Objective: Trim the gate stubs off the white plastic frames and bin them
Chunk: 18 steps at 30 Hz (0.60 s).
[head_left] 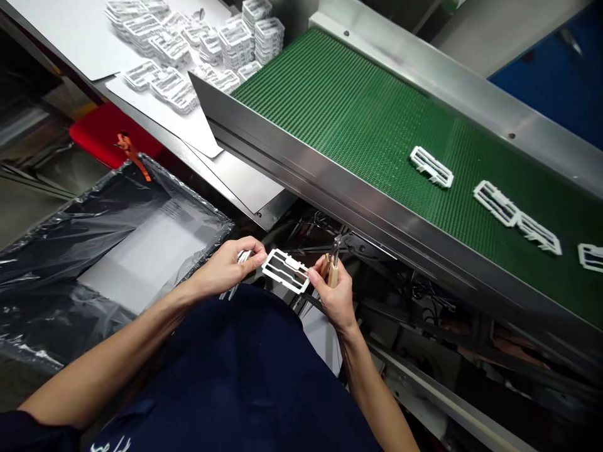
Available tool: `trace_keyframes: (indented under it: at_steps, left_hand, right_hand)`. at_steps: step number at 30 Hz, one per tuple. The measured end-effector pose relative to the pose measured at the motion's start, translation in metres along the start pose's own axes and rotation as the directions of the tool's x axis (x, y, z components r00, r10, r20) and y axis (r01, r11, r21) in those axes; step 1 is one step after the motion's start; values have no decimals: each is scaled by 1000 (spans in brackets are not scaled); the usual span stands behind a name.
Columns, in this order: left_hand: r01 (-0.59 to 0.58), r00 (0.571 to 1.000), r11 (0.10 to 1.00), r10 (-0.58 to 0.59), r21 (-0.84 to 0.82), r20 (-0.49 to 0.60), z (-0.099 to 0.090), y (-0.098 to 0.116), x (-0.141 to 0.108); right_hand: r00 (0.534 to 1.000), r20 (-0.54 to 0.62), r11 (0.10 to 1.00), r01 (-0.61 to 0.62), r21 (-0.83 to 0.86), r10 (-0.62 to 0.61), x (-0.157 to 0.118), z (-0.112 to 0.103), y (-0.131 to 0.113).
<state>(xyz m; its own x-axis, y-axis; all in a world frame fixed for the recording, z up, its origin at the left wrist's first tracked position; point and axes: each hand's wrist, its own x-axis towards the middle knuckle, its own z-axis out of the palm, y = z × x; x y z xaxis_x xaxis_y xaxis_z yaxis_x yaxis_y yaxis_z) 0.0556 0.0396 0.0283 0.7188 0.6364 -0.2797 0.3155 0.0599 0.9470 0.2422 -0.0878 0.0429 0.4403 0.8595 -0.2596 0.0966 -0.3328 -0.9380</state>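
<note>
As hands (230, 262) hold wht frame (293, 263), gap's btwn it & conveyor edge (330, 179).

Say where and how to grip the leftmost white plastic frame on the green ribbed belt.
Probably pinch the white plastic frame by both long rails, coming from above: it lies flat on the green ribbed belt, and its narrow width suits finger and thumb.

No readable text; illegible white shirt lettering (110, 446).

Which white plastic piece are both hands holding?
The white piece between the left hand and right hand; those on the green belt and in the piles touch neither.
</note>
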Motion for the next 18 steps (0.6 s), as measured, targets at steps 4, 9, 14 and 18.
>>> trace_keyframes:
  at_steps: [4,9,14,18]
  left_hand:
    - [-139,990,990,138,9,35,-5,3,0]
    - [-231,940,970,243,-79,239,-11,4,-3]
    - [-194,886,980,196,-49,420,-5,-2,-15]
    - [-189,870,979,201,-70,450,10,-2,-21]
  right_hand:
    - [996,87,998,-16,-57,21,-7,7,14]
    - [965,254,997,-56,-52,67,-26,29,39]
    - [915,386,981,-51,-186,120,-47,31,40]
    - [918,390,944,65,-324,71,-53,5,23]
